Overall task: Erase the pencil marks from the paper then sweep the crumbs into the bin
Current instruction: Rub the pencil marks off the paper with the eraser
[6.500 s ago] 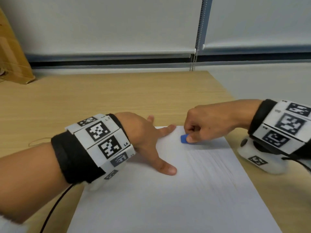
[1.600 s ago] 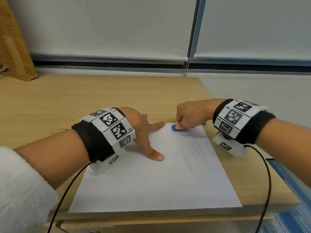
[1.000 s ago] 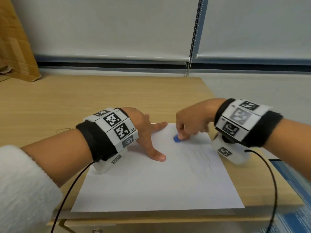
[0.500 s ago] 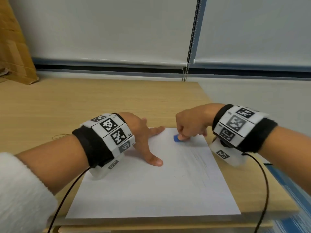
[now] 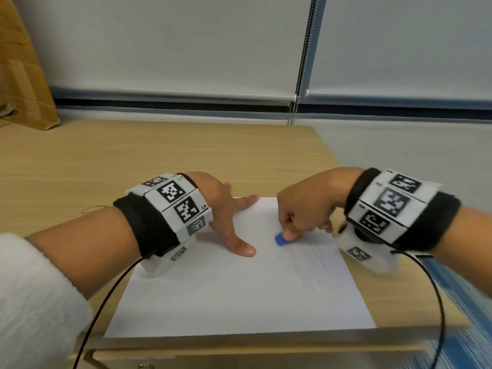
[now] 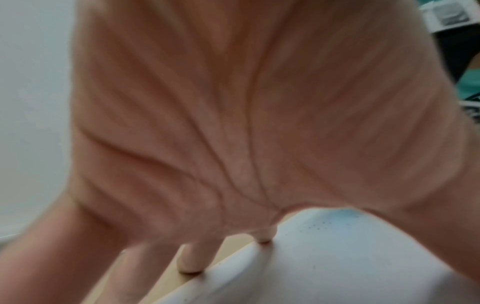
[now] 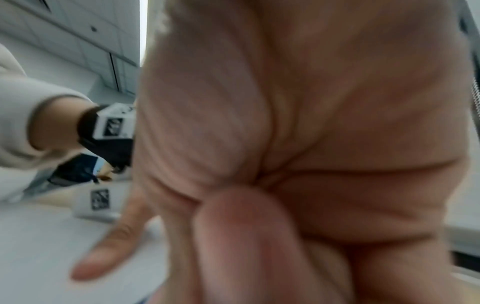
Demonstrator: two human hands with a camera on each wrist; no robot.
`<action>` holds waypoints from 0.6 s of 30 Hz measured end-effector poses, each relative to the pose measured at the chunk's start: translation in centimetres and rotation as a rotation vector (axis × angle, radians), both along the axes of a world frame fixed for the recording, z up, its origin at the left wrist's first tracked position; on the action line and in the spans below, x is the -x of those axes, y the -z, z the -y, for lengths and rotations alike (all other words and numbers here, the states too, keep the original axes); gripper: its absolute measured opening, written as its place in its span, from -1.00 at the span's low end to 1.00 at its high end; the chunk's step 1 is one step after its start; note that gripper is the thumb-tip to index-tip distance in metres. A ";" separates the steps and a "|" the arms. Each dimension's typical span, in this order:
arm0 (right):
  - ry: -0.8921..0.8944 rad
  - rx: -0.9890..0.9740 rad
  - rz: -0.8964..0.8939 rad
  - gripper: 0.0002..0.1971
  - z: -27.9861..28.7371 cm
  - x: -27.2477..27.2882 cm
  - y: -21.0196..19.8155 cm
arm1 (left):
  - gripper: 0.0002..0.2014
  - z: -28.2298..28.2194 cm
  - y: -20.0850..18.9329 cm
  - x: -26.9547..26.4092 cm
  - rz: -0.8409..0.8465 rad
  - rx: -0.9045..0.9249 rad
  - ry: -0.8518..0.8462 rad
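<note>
Paper lies flat on the wooden table, near edge at the table's front. Left hand sits on its far-left part, fingers spread straight, pressing it down, as 0.5 s ago. Just right of the left thumb, the blue eraser is pinched in the right hand; it has come nearer along the sheet since then. Judgement: rubbing stroke ongoing. Faint pencil lines remain below the right hand; sweeping not started. No bin visible.
</note>
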State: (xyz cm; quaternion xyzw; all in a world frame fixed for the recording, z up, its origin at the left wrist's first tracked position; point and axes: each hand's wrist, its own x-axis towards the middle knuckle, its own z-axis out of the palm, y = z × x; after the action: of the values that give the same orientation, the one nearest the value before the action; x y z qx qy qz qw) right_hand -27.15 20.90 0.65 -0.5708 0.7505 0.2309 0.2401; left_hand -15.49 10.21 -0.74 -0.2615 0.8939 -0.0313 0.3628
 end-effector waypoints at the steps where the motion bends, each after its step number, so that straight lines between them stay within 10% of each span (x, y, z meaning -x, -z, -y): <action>1: 0.008 0.074 -0.014 -0.69 0.3 0.2 0.0 | 0.17 0.0 0.0 0.1 0.002 0.003 -0.001; 18: -0.115 0.123 -0.062 -0.67 -4.6 -2.1 0.5 | 0.18 0.1 0.1 0.0 0.016 0.048 0.011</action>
State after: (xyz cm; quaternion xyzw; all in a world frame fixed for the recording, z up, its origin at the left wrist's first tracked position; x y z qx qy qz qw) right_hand -25.05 25.51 0.19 -0.6191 0.7364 0.2150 0.1676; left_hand -15.47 10.10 -0.84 -0.2650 0.8914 -0.0566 0.3632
